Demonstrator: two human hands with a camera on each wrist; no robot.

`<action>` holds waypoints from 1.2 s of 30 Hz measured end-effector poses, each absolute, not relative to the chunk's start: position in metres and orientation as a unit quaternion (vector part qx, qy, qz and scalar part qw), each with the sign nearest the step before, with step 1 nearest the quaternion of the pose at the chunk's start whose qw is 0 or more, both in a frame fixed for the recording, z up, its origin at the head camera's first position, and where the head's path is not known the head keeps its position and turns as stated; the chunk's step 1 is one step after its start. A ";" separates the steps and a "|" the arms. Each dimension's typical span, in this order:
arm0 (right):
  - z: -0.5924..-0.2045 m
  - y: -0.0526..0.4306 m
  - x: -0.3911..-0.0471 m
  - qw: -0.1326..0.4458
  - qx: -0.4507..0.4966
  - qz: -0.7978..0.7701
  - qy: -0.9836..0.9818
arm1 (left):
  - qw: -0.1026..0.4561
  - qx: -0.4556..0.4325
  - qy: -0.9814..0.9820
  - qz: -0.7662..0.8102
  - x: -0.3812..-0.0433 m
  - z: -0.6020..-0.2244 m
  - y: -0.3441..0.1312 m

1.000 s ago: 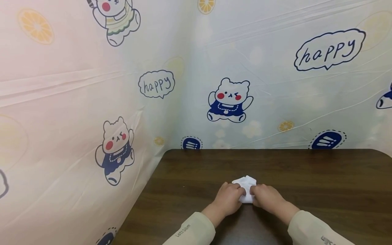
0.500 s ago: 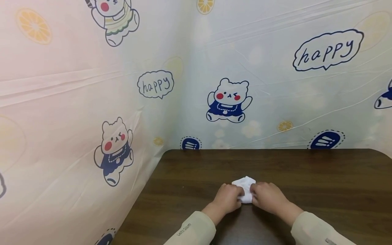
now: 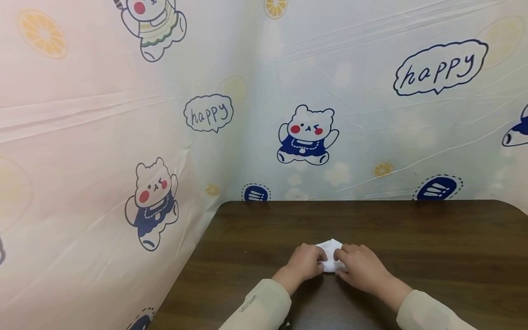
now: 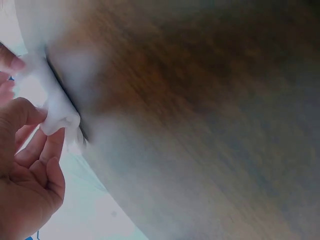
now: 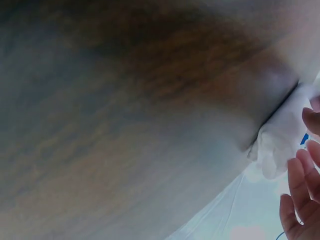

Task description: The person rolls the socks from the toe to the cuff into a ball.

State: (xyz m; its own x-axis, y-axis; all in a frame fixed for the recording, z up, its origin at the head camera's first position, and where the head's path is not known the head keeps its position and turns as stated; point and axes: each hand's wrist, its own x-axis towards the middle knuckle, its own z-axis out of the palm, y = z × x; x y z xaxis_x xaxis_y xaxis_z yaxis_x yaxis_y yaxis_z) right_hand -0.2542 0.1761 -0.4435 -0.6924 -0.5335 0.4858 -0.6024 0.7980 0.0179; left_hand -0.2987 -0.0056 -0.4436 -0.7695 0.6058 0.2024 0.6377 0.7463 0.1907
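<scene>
A small white folded cloth lies on the dark wooden table, between the two hands. In the left wrist view, its near edge looks rolled over into a thick fold. The left hand pinches the cloth's left end, with the thumb on top and fingers under the fold. At the opposite end is the right hand, its fingertips right at the cloth. In the right wrist view, its thumb and bent fingers stand apart, with background showing between them. Part of the cloth is hidden behind the fingers.
The brown wood-grain table has rounded far corners. A pale printed curtain with bears and orange slices hangs behind it and along its left side. Light sleeves cover both forearms.
The cloth appears smaller and narrower, its top edge slightly lower. Both hands have shifted slightly, and the right thumb and fingers have spread apart at the cloth's right end.
</scene>
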 end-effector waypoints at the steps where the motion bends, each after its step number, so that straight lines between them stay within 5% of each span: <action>1: -0.444 0.176 -0.254 0.236 0.310 0.070 -0.918 | 0.060 -0.330 -0.933 -0.127 -0.299 -0.443 -0.005; 15: -0.450 0.169 -0.260 0.211 0.295 0.045 -0.931 | 0.036 -0.296 -0.947 -0.123 -0.296 -0.437 -0.003; 36: -0.453 0.165 -0.270 0.180 0.265 0.075 -0.944 | 0.148 -0.371 -0.915 -0.056 -0.288 -0.443 -0.013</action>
